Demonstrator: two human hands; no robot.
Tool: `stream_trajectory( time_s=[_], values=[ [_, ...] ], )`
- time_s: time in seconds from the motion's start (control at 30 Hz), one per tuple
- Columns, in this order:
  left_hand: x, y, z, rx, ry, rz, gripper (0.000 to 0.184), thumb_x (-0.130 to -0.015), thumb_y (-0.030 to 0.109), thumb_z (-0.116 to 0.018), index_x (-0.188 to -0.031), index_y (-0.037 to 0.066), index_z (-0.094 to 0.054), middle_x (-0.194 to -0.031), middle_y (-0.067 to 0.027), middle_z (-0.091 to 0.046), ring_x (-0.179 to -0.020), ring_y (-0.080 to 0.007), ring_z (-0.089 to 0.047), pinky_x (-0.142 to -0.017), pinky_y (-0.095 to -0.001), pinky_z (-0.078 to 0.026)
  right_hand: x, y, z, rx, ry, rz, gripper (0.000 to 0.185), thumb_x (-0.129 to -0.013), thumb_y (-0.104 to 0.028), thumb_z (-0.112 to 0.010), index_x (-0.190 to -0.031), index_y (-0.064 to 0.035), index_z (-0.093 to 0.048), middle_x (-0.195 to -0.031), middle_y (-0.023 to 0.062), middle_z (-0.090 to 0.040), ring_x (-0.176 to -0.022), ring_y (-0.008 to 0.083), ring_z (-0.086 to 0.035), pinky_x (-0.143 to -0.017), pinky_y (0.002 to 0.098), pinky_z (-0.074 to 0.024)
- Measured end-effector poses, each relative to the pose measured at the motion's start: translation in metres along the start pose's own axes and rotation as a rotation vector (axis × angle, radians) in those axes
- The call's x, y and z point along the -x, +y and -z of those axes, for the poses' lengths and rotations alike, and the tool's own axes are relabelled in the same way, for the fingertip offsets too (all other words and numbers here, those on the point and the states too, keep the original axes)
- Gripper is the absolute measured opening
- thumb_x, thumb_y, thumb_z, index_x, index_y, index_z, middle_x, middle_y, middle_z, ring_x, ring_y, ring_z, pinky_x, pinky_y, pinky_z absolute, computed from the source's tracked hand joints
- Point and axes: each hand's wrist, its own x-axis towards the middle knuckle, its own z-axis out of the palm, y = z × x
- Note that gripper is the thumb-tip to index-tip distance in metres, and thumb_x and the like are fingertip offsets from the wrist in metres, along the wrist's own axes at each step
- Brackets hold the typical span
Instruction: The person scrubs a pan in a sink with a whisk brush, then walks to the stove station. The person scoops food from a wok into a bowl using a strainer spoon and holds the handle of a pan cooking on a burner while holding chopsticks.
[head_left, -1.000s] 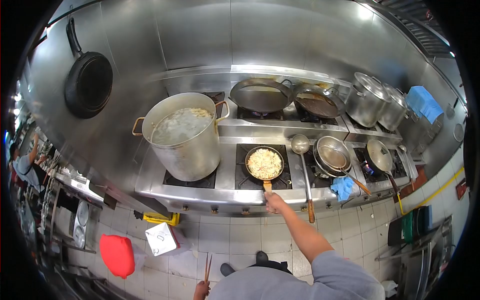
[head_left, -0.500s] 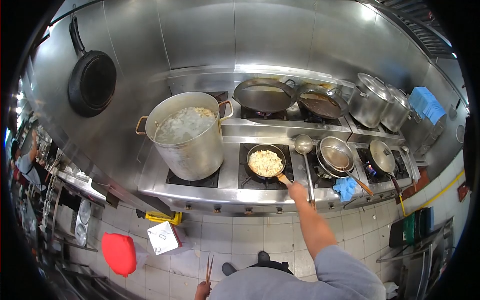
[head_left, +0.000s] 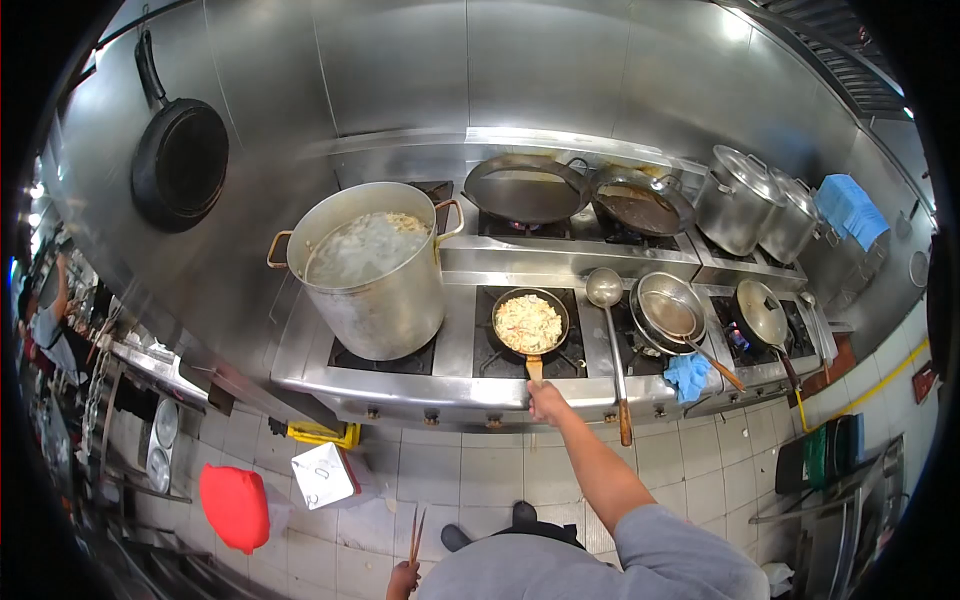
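My right hand [head_left: 546, 402] is wrapped round the wooden handle [head_left: 535, 370] of a small frying pan [head_left: 498, 333]. The pan rests on the front burner and holds a pale yellow, chunky food [head_left: 528, 323] that looks like scrambled egg or fried rice; I cannot tell which. Low in the view, beside my body, my left hand [head_left: 403, 578] grips a pair of chopsticks [head_left: 416, 535] that point upward, away from the stove. A long-handled ladle [head_left: 605, 290] lies just right of the pan, its handle over the stove's front edge.
A tall stockpot [head_left: 375, 305] of cloudy, steaming liquid stands to the left. Two woks [head_left: 527, 190] occupy the back burners. Stacked strainers [head_left: 672, 305], a blue cloth [head_left: 687, 376] and a lidded pan [head_left: 762, 315] sit rightward. A red stool [head_left: 235, 508] and a white box [head_left: 325, 475] are on the floor.
The pan's handle has swung left, from pointing to the lower right to pointing straight toward me, and my right hand moved with it. My left hand with the chopsticks has barely moved.
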Motion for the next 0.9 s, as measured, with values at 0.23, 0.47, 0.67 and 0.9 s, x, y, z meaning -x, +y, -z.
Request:
stream_trajectory(
  time_s=[0.23, 0.47, 0.67, 0.9],
  values=[
    [0.009, 0.000, 0.006, 0.020, 0.022, 0.011, 0.030, -0.087, 0.025, -0.056, -0.100, -0.001, -0.055, -0.062, -0.0092, -0.056, -0.038, -0.0171, -0.047, -0.033, -0.0307, -0.036, -0.039, 0.004, 0.072, 0.618, 0.018, 0.056, 0.043, -0.088, -0.046, -0.053, -0.095, -0.0034, -0.057, -0.086, 0.0133, -0.060, -0.069, 0.0228, -0.061, -0.060, 0.0418, -0.0504],
    [-0.033, -0.055, 0.005, -0.179, 0.114, -0.122, 0.042, -0.082, 0.037, -0.060, -0.095, -0.003, -0.064, -0.082, -0.0197, -0.066, -0.080, -0.0290, -0.064, -0.071, -0.0373, -0.048, -0.015, -0.029, 0.106, 1.094, 0.469, 0.171, 0.045, -0.086, -0.042, -0.051, -0.105, -0.0025, -0.059, -0.106, 0.0182, -0.062, -0.104, 0.0341, -0.057, -0.088, 0.0458, -0.0433],
    [0.011, -0.002, 0.002, -0.010, 0.091, 0.059, 0.041, -0.083, 0.037, -0.060, -0.094, -0.002, -0.065, -0.081, -0.0171, -0.066, -0.076, -0.0255, -0.064, -0.069, -0.0358, -0.048, -0.011, -0.018, 0.065, 0.990, 0.475, 0.082, 0.040, -0.087, -0.041, -0.050, -0.108, -0.0072, -0.058, -0.102, 0.0166, -0.064, -0.098, 0.0323, -0.060, -0.082, 0.0444, -0.0471],
    [0.002, 0.006, -0.001, 0.032, -0.007, -0.037, 0.033, -0.085, 0.029, -0.058, -0.103, 0.001, -0.058, -0.062, -0.0095, -0.057, -0.041, -0.0173, -0.051, -0.035, -0.0309, -0.039, 0.019, 0.001, -0.013, 0.179, -0.107, -0.077, 0.056, -0.085, -0.046, -0.057, -0.115, 0.0012, -0.046, -0.109, 0.0214, -0.061, -0.092, 0.0403, -0.062, -0.082, 0.0562, -0.0476]
  ],
)
